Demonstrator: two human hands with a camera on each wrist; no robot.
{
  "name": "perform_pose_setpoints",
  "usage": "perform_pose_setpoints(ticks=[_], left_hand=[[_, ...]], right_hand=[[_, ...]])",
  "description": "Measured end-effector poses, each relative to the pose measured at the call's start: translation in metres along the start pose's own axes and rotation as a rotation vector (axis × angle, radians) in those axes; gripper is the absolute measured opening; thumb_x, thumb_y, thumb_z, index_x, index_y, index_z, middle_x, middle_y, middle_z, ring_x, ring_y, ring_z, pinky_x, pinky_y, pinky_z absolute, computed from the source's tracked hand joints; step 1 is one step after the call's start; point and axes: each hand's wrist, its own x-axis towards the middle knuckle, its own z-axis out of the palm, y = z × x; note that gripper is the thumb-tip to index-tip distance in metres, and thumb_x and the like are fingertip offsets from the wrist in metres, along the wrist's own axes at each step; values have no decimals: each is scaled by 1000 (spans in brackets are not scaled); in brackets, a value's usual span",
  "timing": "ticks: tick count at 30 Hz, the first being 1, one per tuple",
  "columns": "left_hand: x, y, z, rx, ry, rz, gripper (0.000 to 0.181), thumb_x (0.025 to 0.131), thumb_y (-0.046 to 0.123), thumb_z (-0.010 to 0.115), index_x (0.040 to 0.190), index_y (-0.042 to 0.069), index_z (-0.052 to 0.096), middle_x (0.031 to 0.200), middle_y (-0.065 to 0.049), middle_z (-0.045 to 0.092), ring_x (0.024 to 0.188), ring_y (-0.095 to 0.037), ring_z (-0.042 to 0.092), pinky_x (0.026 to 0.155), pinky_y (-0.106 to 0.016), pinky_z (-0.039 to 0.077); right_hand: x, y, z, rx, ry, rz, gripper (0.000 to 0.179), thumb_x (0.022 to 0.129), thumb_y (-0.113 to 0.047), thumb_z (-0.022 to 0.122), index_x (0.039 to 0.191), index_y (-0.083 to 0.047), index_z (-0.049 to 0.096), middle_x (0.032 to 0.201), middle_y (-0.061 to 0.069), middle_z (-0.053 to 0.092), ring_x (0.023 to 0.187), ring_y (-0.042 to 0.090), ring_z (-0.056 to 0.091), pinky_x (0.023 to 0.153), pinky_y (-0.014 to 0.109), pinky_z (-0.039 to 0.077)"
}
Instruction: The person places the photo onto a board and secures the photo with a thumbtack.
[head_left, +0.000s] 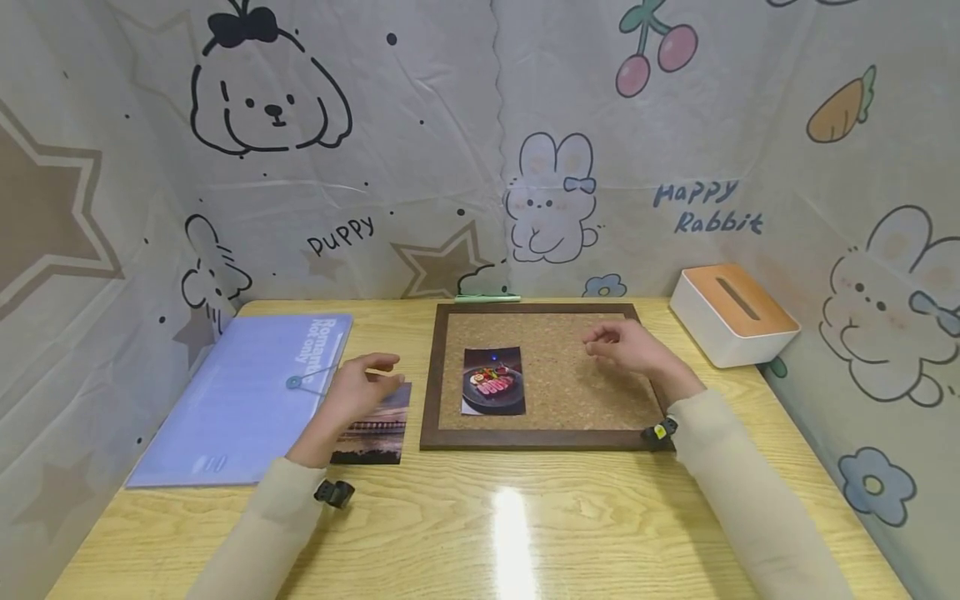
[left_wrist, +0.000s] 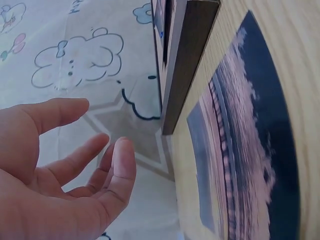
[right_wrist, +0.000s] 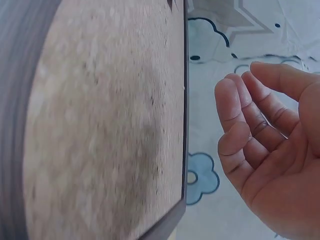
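My left hand [head_left: 358, 390] hovers over a photo [head_left: 382, 427] with a dark lower edge and a pinkish band, lying on the table left of the cork board. Its fingers [left_wrist: 125, 160] are loosely bent and hold nothing. My right hand [head_left: 626, 348] is above the right half of the framed cork board [head_left: 570, 392], fingers [right_wrist: 230, 100] gently curved and empty. A food photo [head_left: 493, 383] showing sliced meat on a dark plate sits on the board's left half, with a small blue pin [head_left: 494, 358] near its top.
A lilac document folder [head_left: 225, 400] with a string closure lies at the left, partly under the left forearm in view. Behind the board is a green pen [head_left: 487, 298]. A white tissue box [head_left: 731, 317] with an orange top stands at the back right, near the printed curtain [head_left: 435, 167].
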Motion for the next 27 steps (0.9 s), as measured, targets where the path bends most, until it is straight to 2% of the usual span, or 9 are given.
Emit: perform_pose_setpoints(ticks=[5, 10, 12, 17, 27], left_hand=[[-10, -9, -9, -48, -20, -56, 50, 99, 26, 63, 145, 10, 52, 145, -20, 50, 122, -35, 58, 83, -39, 55], [-21, -21, -17, 2, -28, -70, 52, 100, 28, 60, 147, 9, 49, 147, -21, 48, 128, -38, 52, 90, -46, 54], [-25, -25, -20, 46, -23, -61, 53, 100, 29, 60, 147, 8, 48, 147, -22, 49, 128, -40, 53, 90, -46, 55], [-33, -35, -25, 60, -45, -80, 57, 100, 32, 60, 149, 7, 45, 148, -24, 47, 127, -41, 54, 88, -45, 57], [-40, -47, -25, 71, -97, -135, 61, 100, 30, 60, 152, 6, 40, 150, -27, 43, 127, -43, 53, 86, -45, 57]], right_hand=[[-12, 7, -10, 19, 13, 18, 29, 100, -23, 60, 119, -1, 65, 106, 17, 66, 95, 32, 67, 72, 39, 56], [-22, 14, -19, 33, 25, 20, 29, 101, -21, 60, 119, 1, 63, 108, 19, 66, 99, 31, 68, 82, 41, 58], [-25, 18, -22, 30, 28, 27, 30, 101, -22, 60, 120, 1, 62, 109, 20, 67, 98, 31, 68, 79, 39, 57], [-30, 33, -30, 8, 48, 52, 33, 100, -27, 60, 122, -1, 63, 111, 22, 68, 93, 32, 67, 67, 32, 53], [-47, 54, -49, 22, 42, 89, 36, 103, -27, 55, 125, 2, 58, 107, 23, 70, 88, 26, 68, 62, 32, 51]])
